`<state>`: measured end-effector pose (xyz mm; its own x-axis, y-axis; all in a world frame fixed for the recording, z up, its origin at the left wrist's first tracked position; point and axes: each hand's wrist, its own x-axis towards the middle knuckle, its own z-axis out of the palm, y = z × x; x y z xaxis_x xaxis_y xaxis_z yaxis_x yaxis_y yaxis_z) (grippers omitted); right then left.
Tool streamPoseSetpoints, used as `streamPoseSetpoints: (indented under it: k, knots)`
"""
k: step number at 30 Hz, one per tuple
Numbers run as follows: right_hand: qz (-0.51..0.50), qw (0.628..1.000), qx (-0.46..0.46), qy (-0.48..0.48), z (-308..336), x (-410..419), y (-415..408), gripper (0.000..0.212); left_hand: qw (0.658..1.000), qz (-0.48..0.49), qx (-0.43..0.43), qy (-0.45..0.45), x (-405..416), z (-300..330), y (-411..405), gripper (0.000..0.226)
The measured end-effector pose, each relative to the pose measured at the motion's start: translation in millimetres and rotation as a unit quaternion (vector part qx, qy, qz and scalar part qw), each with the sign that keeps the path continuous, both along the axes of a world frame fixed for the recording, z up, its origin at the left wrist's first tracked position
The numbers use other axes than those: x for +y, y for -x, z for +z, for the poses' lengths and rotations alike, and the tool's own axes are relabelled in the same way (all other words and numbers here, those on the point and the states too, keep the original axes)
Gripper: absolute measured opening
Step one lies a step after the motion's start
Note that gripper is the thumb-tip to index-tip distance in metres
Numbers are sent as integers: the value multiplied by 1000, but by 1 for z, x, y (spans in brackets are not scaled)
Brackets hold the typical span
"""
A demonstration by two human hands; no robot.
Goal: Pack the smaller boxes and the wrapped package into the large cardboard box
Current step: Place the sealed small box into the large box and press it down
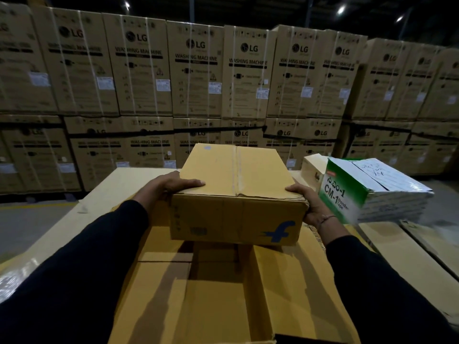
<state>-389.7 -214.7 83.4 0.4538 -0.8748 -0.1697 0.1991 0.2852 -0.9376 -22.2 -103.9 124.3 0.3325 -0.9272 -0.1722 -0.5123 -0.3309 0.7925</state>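
Fingers (191, 182) of both hands clamp a taped brown box (238, 194), arms outstretched above the open large box (213, 294); green package (367, 189) at 3 o'clock reads "CM-1".

I am looking into a warehouse. Ahead of me a wall of tall brown cardboard cartons (196, 70) printed "LG WASHING MACHINE" stands two tiers high, bound with white straps and bearing white labels. Small bright ceiling lamps (341, 9) hang in a dark, high roof. A bare grey concrete floor (29, 219) runs at the left, and flat tan cardboard sheets (422, 244) lie nearby.
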Motion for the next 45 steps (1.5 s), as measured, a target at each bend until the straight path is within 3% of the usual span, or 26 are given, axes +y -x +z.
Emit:
streamPoseSetpoints:
  k: [7,10,13,15,21,27,30,32,34,38,43,45]
  knots:
    - [-22,1000,-2,6,-1,17,-20,52,994,-36,71,73,13,-10,-23,88]
    - [-27,999,8,26,6,35,-39,61,993,-47,61,88,31,-18,-40,59]
    - [-30,999,13,18,8,55,-62,68,991,-50,65,103,56,-21,-66,60]
    - [-21,1000,14,11,9,73,-79,67,990,-40,73,110,77,-26,-84,50]
    - [20,1000,-1,-8,-2,124,-113,49,986,-46,105,125,142,-45,-118,50]
    - [15,1000,4,8,-19,161,-109,59,983,-67,87,144,176,-54,-125,40]
    - [11,1000,6,-8,-20,179,-100,23,983,-83,90,137,188,-61,-125,57]
    - [8,1000,17,-6,-23,186,-92,20,983,-88,93,129,194,-65,-124,81]
    - [5,1000,25,-1,-26,194,-84,19,983,-101,91,125,198,-71,-123,88]
    - [6,999,42,-8,-38,202,-74,30,982,-118,94,111,207,-83,-120,83]
    - [42,998,50,-16,-51,199,-85,78,991,-74,86,74,200,-105,-128,105]
    - [38,997,66,-25,-54,192,-88,84,993,-61,83,54,194,-116,-129,111]
